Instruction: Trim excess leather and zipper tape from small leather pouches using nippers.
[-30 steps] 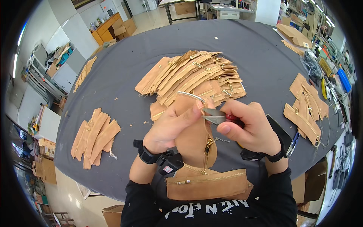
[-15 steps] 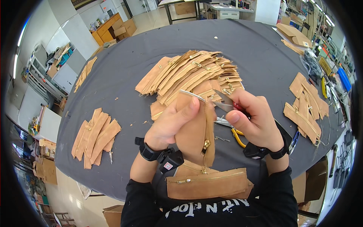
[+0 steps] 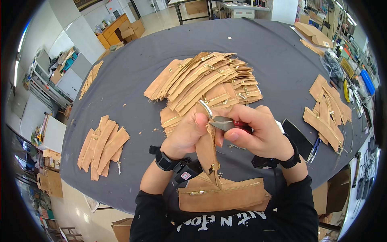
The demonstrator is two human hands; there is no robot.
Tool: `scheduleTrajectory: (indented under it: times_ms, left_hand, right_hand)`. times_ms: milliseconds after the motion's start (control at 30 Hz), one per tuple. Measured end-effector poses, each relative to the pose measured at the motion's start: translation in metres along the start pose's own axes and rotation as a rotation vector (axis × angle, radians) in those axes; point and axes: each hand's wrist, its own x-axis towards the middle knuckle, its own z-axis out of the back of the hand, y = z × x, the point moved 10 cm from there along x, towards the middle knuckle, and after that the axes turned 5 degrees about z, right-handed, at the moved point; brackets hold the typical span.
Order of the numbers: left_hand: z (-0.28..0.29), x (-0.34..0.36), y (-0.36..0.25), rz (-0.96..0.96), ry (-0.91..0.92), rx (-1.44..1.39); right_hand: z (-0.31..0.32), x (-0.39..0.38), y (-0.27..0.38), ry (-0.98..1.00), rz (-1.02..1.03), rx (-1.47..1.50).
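Note:
My left hand (image 3: 181, 135) pinches the upper end of a tan strip (image 3: 205, 151) with a gold zipper, which hangs folded down between my hands. A light, shiny edge curves up past the left fingertips. My right hand (image 3: 262, 131) grips red-handled nippers (image 3: 222, 123); their grey metal jaws meet the strip's top end beside my left thumb. Right fingers partly hide the handles. A gold slider shows lower on the hanging strip. Below it, more tan zipper strips (image 3: 221, 198) lie stacked close to my body.
A large heap of tan zipper strips (image 3: 201, 80) lies ahead on the dark-covered table (image 3: 133, 76). Smaller piles sit left (image 3: 102, 147) and right (image 3: 325, 113). A black flat device (image 3: 297, 139) and a blue-handled tool (image 3: 315, 149) lie by my right wrist.
My right hand has moved left, bringing the nippers' jaws onto the strip's top end. The strip has turned and now looks narrower. The yellow-handled tool is now hidden behind my right hand.

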Motion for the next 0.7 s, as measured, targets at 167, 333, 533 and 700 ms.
scheduleTrajectory:
  times_ms: [167,333,533,700]
  left_hand:
    - [-0.004,0.003,0.001,0.019,0.032,-0.025]
    - [-0.016,0.002,-0.007,-0.092,0.233,-0.149]
    - [-0.01,0.002,-0.009,-0.07,0.07,-0.133]
    - [0.0,-0.005,-0.045,-0.118,-0.243,0.527]
  right_hand:
    - [0.006,-0.001,-0.002,-0.053,0.035,-0.077]
    - [0.013,-0.002,-0.008,-0.117,-0.051,0.066]
    - [0.008,-0.004,-0.009,-0.045,-0.088,0.041]
    - [0.032,-0.009,-0.017,-0.214,-0.178,0.205]
